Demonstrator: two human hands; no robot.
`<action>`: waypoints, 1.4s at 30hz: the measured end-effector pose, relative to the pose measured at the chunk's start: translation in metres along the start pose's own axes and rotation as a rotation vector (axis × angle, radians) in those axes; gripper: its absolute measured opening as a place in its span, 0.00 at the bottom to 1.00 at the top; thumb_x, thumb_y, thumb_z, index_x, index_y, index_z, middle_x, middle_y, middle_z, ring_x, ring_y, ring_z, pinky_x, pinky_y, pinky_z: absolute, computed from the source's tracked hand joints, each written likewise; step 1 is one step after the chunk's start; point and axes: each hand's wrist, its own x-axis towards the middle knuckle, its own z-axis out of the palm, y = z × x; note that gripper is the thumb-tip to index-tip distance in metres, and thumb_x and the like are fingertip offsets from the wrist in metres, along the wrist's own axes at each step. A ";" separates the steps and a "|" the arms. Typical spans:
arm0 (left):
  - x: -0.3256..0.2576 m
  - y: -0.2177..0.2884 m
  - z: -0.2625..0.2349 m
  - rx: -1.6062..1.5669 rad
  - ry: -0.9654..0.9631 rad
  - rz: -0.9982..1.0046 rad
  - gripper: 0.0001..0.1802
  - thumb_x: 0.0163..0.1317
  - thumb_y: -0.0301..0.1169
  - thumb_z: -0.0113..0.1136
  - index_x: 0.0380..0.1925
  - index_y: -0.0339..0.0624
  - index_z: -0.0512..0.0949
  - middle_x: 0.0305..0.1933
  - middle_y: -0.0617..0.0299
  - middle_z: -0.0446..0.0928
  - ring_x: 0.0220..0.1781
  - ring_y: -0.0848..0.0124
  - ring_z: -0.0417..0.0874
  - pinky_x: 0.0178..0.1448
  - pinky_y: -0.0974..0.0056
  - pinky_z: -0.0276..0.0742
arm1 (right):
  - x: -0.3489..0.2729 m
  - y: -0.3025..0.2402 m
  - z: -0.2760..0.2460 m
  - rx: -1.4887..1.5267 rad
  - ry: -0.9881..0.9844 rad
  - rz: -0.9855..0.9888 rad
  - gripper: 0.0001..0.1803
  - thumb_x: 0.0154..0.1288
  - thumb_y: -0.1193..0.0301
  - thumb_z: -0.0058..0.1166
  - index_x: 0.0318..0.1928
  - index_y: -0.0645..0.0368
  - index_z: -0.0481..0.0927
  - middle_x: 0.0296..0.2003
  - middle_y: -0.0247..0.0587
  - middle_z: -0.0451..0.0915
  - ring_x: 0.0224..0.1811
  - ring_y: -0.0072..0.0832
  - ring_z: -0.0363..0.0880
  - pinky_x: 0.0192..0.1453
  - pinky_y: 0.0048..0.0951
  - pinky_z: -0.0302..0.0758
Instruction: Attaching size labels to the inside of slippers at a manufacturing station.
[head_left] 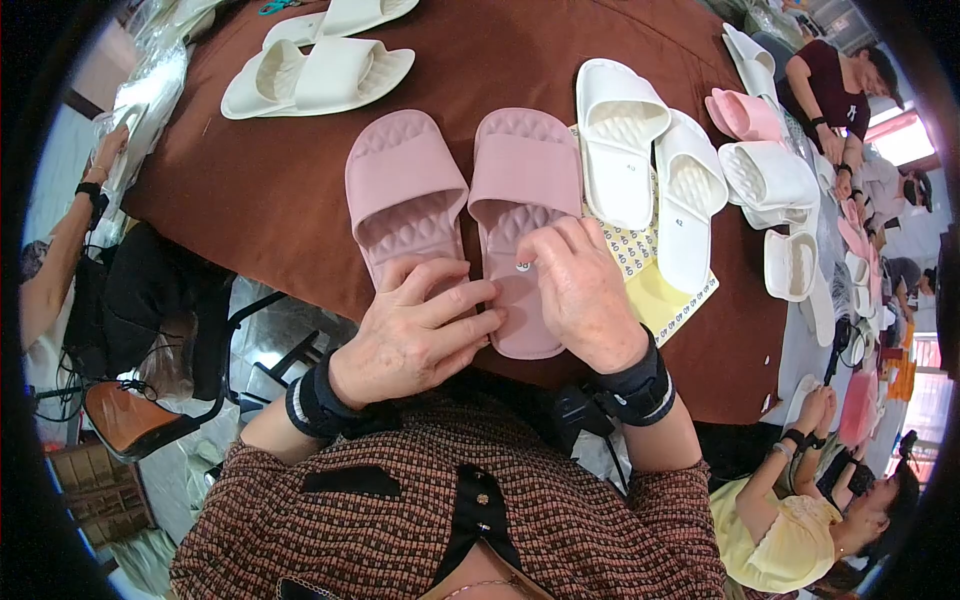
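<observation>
Two dusty-pink slippers lie side by side before me, toes away: the left slipper (405, 165) and the right slipper (525, 170). My left hand (415, 325) rests across the left one's heel, fingers bent but apart, tips touching the inner edge of the right one. Its thumb is hidden. Over the right slipper's insole, my right hand (580, 285) is curled closed, fingertips at a small round white sticker (523, 266). Beside that hand, a yellow sheet of round stickers (640, 250) lies partly under a white slipper (620, 140) and another white slipper (690, 200).
More off-white slippers (320, 78) lie at the far left of the brown-covered table (270, 190). White slippers (770, 185) and a pink slipper (742, 115) stand along its right edge. People work at the right, including a person in yellow (770, 535); another person's arm (75, 230) shows at left.
</observation>
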 end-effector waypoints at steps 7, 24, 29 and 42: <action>0.001 0.000 -0.002 0.001 0.009 0.003 0.26 0.43 0.29 0.70 0.48 0.51 0.83 0.59 0.67 0.77 0.59 0.59 0.74 0.59 0.52 0.67 | 0.001 0.001 -0.002 0.007 -0.005 -0.005 0.10 0.57 0.81 0.51 0.40 0.58 0.75 0.37 0.45 0.74 0.42 0.45 0.70 0.49 0.40 0.69; -0.001 -0.003 0.000 -0.005 0.001 0.013 0.25 0.43 0.30 0.70 0.47 0.50 0.83 0.59 0.65 0.77 0.58 0.58 0.74 0.60 0.51 0.66 | 0.005 -0.004 0.001 -0.180 -0.042 -0.101 0.09 0.53 0.76 0.52 0.37 0.59 0.74 0.36 0.43 0.71 0.42 0.40 0.70 0.48 0.36 0.73; -0.001 -0.003 -0.001 -0.013 0.006 0.009 0.24 0.44 0.30 0.69 0.47 0.49 0.83 0.59 0.66 0.77 0.58 0.58 0.75 0.60 0.51 0.67 | 0.005 -0.003 0.002 -0.207 -0.067 -0.101 0.09 0.53 0.77 0.52 0.37 0.60 0.73 0.35 0.43 0.70 0.42 0.40 0.70 0.48 0.36 0.72; 0.000 -0.001 -0.001 -0.009 0.012 0.005 0.25 0.44 0.30 0.69 0.48 0.50 0.83 0.59 0.66 0.78 0.58 0.59 0.75 0.60 0.53 0.67 | 0.003 0.001 -0.004 0.050 -0.040 -0.065 0.14 0.56 0.80 0.52 0.44 0.62 0.76 0.41 0.44 0.78 0.45 0.42 0.75 0.50 0.39 0.73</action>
